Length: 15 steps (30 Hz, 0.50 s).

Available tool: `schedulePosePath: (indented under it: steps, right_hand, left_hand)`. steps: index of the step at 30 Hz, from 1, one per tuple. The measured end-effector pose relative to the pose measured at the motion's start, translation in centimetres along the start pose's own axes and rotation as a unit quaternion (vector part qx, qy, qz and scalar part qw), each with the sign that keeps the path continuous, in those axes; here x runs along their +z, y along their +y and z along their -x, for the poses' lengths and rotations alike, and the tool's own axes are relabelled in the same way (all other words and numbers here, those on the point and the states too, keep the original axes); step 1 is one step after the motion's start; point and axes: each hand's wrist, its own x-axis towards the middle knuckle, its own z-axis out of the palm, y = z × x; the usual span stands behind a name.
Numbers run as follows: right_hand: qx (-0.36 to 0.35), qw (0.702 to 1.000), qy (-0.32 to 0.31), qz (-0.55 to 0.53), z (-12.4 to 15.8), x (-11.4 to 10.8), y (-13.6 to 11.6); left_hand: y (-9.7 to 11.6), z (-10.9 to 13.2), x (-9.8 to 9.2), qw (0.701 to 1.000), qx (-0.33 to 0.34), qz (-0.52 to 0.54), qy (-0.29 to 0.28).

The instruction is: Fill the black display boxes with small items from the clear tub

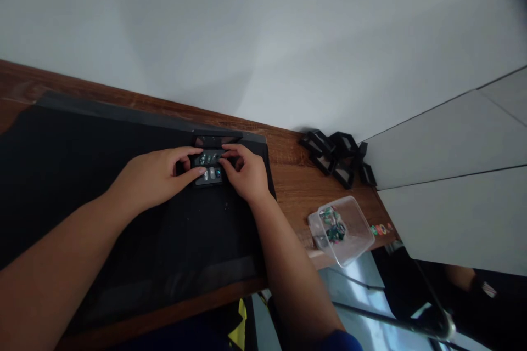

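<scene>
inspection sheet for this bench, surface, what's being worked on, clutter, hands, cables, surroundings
surface: black mat on a brown wooden tabletop
job's things: small black case, open, holding shiny pieces
clutter: heaped black boxes near the wall; clear tub with coloured pieces; small coloured rounds, too small to identify
hands: left hand touches the case's left side, right hand its right
cables: nothing seen
surroundings: pale wall behind, pale panels on the right

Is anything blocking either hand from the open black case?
Nothing visible does. The left hand and right hand are both at the case, fingers over its opposite sides. The tub and black boxes sit off to the right, out of the way.
</scene>
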Motion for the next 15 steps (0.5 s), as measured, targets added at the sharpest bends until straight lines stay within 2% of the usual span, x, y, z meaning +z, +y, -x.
schedulePosePath:
  steps: [4, 8, 10, 13, 15]
  right_hand:
    - [-0.049, 0.997, 0.022, -0.055, 0.6, -0.6, 0.5]
    - [-0.096, 0.983, 0.109, -0.114, 2.9, -3.3, -0.9]
    - [-0.134, 0.971, 0.159, -0.116, 5.3, -6.2, -2.5]
    - [-0.180, 0.962, 0.193, -0.073, 9.9, -12.1, -4.2]
    - [-0.139, 0.966, 0.215, 0.019, 12.7, -16.2, -3.7]
  left_hand:
    - [-0.6, -0.5, 0.1, 1.000, -0.006, 0.011, -0.001]
    - [-0.7, -0.5, 0.3, 1.000, 0.003, 0.012, 0.002]
    - [-0.5, -0.3, 0.3, 1.000, 0.003, 0.010, 0.010]
    - [-0.2, -0.1, 0.3, 1.000, 0.002, 0.014, 0.021]
    - [-0.2, -0.1, 0.3, 0.999, -0.007, 0.019, 0.035]
